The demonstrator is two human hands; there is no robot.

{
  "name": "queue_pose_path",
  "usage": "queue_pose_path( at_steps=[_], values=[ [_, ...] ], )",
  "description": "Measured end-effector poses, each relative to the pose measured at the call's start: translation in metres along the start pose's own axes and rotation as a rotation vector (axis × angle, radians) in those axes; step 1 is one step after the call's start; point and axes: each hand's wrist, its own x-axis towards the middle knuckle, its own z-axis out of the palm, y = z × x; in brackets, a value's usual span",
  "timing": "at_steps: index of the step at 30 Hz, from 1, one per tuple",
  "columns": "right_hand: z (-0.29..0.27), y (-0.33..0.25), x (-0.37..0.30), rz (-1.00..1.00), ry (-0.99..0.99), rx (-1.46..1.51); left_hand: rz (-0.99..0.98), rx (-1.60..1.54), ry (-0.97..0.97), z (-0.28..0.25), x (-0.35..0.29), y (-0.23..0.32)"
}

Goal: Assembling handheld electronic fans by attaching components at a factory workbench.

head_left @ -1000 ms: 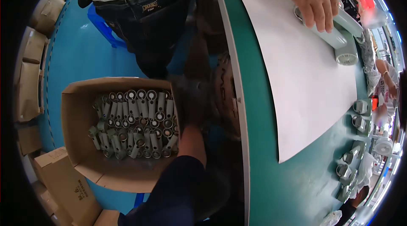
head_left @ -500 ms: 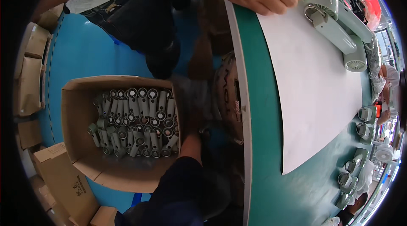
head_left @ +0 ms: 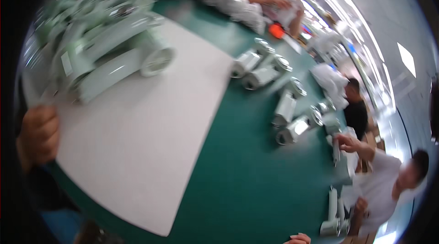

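Note:
Only the fingers of my right hand (head_left: 298, 238) show, cut off by the lower edge beside the green tabletop (head_left: 247, 180). Whether they hold anything is hidden. My left hand is out of view. A large white sheet (head_left: 137, 152) covers the left part of the table. On its far left end lies a heap of pale green handheld fans (head_left: 109, 52), blurred. Several more handheld fans (head_left: 292, 129) lie in a loose row on bare green table to the right.
A co-worker's closed hand (head_left: 40, 136) rests at the sheet's left edge. Across the table sit a person in white (head_left: 283, 4), one in black (head_left: 356, 111) and another in white (head_left: 379, 184), near more fans (head_left: 331, 216). Clear plastic bags (head_left: 233, 6) lie along the far side.
My view has swung up and right, from the floor and the carton of fans to the tabletop. The carton is out of sight; fingers of my right hand have appeared below.

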Motion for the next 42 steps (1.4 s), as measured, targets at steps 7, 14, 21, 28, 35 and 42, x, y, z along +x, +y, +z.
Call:
queue_pose_path(
  at_steps=[7, 14, 21, 28, 35, 42],
  values=[
    [-0.016, 0.008, 0.011, 0.062, 0.033, -0.016, 0.233, -0.385, -0.116, 0.127, 0.034, 0.179],
    [-0.018, 0.002, 0.011, -0.02, -0.005, 0.037, 0.244, -0.68, -0.139, 0.201, 0.032, 0.303],
    [-0.017, 0.004, 0.013, -0.053, -0.035, 0.057, 0.151, -0.877, -0.185, 0.248, 0.001, 0.365],
    [-0.016, 0.006, 0.01, -0.089, -0.008, 0.062, 0.045, -0.987, -0.204, 0.267, -0.011, 0.381],
    [-0.017, 0.003, 0.011, -0.032, -0.032, 0.093, -0.023, -1.059, -0.195, 0.275, 0.009, 0.383],
    [-0.014, 0.006, 0.013, -0.044, -0.02, 0.091, -0.138, -1.128, -0.198, 0.283, 0.01, 0.376]
  ],
)
